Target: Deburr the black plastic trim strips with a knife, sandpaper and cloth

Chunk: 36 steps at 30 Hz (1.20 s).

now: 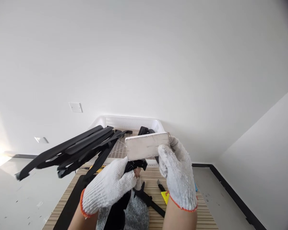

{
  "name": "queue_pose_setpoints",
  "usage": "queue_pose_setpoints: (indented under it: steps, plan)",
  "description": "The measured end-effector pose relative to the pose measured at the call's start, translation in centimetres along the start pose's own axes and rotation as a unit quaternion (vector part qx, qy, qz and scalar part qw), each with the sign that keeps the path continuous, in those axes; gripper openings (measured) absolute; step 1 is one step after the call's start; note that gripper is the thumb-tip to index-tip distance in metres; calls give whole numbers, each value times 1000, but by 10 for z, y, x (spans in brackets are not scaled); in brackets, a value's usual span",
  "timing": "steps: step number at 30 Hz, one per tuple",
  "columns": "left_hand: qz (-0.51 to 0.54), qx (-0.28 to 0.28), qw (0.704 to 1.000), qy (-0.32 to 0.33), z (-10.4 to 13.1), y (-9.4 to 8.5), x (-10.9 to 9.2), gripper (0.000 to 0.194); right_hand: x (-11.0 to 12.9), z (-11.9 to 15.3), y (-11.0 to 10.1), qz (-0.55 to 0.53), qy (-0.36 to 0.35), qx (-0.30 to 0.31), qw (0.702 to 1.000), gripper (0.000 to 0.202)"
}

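My left hand (110,185), in a white knit glove with an orange cuff, is closed around a long black plastic part (118,210). The part's hooked end (140,164) sticks out above the thumb, and its middle is hidden by the glove. In my gloved right hand (177,172) a flat whitish rectangular block (146,146) with scuffed edges is pinched at its right end. The block is held just above the part's hooked end; whether they touch I cannot tell. Below the hands lie a black caliper-like tool (150,202) and a yellow-and-black utility knife (163,191).
A white plastic basket (132,120) stands at the wall. Several long black parts (72,153) lean on its left side and jut past the table edge; more lie inside. A grey cloth (138,214) rests on the striped wooden table (204,217).
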<state>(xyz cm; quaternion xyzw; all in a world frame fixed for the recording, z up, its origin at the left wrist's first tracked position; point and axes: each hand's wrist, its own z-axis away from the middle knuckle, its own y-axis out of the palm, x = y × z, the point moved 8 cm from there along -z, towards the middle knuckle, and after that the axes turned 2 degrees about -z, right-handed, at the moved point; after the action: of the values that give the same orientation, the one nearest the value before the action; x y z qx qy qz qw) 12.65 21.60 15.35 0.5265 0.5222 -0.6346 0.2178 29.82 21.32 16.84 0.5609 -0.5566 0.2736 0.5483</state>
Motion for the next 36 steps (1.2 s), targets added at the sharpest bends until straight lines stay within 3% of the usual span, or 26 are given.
queue_pose_setpoints:
  steps: [4,8,14,16,20,23,26,28,32,34,36]
  plan:
    - [26,7,1000,-6,16,15,19,42,10,24,-4,20,-10,23,999,28]
    - [180,-28,982,-45,32,37,55,48,15,52,-22,10,-32,25,999,24]
    - [284,-40,954,-89,41,67,89,50,-14,74,-32,-13,7,69,998,26]
    - [277,-58,955,-85,42,65,90,49,-23,73,-29,67,11,66,996,22]
    - [246,-85,963,-75,46,60,94,44,-24,60,-5,242,-72,101,962,27]
    - [269,-95,951,-116,55,68,113,43,-33,44,18,291,-132,163,933,24]
    - [291,-81,940,-159,63,83,132,48,-41,29,23,306,-200,139,920,17]
    - [289,-85,939,-168,67,86,137,47,-52,21,23,295,-191,137,926,17]
    - [284,-109,935,-182,70,79,137,39,-87,17,32,255,-64,207,942,22]
    - [283,-111,934,-188,70,77,136,39,-91,15,34,242,-63,197,948,20]
    - [281,-110,935,-189,70,78,137,39,-86,11,38,242,-104,177,948,17]
